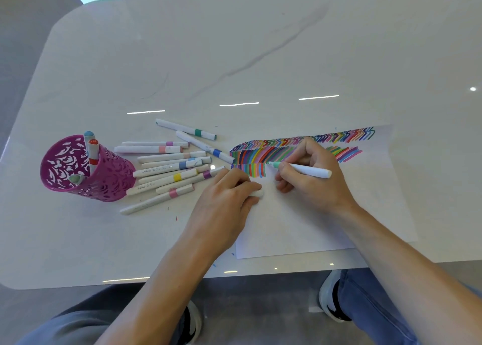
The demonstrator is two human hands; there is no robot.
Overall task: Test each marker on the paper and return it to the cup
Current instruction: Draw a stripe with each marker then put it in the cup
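Observation:
My right hand point(310, 177) grips an uncapped white marker point(310, 171) with a pale green tip, and the tip touches the paper point(300, 227) at the end of the lowest row of coloured strokes point(250, 169). My left hand point(229, 201) rests on the paper's left edge and holds a white cap point(258, 193) in its curled fingers. A magenta cut-out cup point(78, 169) stands at the left with three markers inside. Several capped white markers point(172, 167) lie in a pile between the cup and the paper.
The white marble table point(234, 57) has open surface behind the paper and cup. Its front edge runs just below my forearms. Small ink flecks point(176, 218) dot the tabletop near the pile. My knees and shoes show under the table edge.

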